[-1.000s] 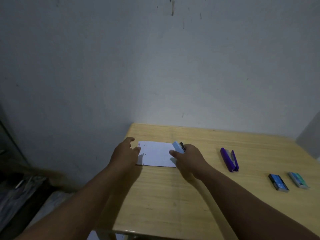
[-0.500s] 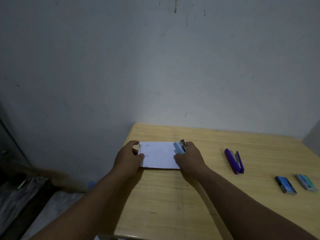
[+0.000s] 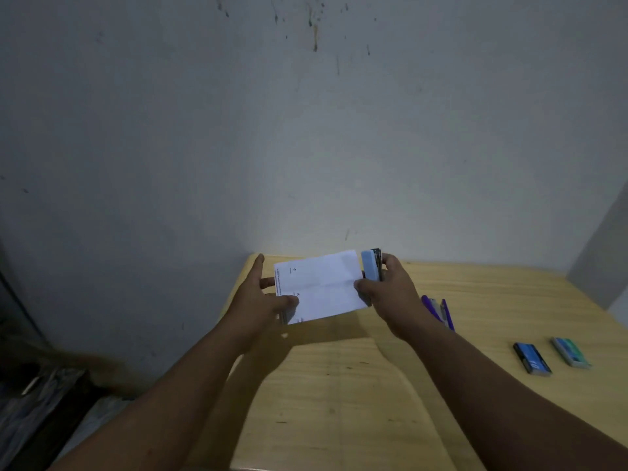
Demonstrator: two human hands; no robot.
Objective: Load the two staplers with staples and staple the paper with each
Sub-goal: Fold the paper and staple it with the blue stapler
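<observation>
Paper: a white sheet [image 3: 323,287] with a little print near its left edge and a fold crease across it, held up off the wooden table [image 3: 356,402], tilted, its shadow on the tabletop beneath.
Left hand: the left hand [image 3: 258,300] pinches the sheet's near-left corner, thumb on top and a finger under it; the forefinger sticks out straight toward the wall, clear of the sheet.
Right hand: the right hand [image 3: 390,294] is wrapped around a light blue stapler [image 3: 370,266], thumb on the side facing me and fingers round the back.
Light blue stapler: upright in that grip, sitting at the sheet's right edge, a dark metal part showing along its far side. From where I stand I can't make out whether the sheet's edge sits inside its mouth or just against it.
Purple stapler: the purple stapler [image 3: 440,312] lies on the table just right of the right wrist, which partly hides it; it looks hinged open.
Staple boxes: a dark blue box [image 3: 531,358] and a teal box [image 3: 571,351] lie side by side near the table's right edge, well apart from both hands.
Surroundings: a pale, stained wall [image 3: 306,130] stands behind the table; dim clutter to the low left is too dark to tell.
</observation>
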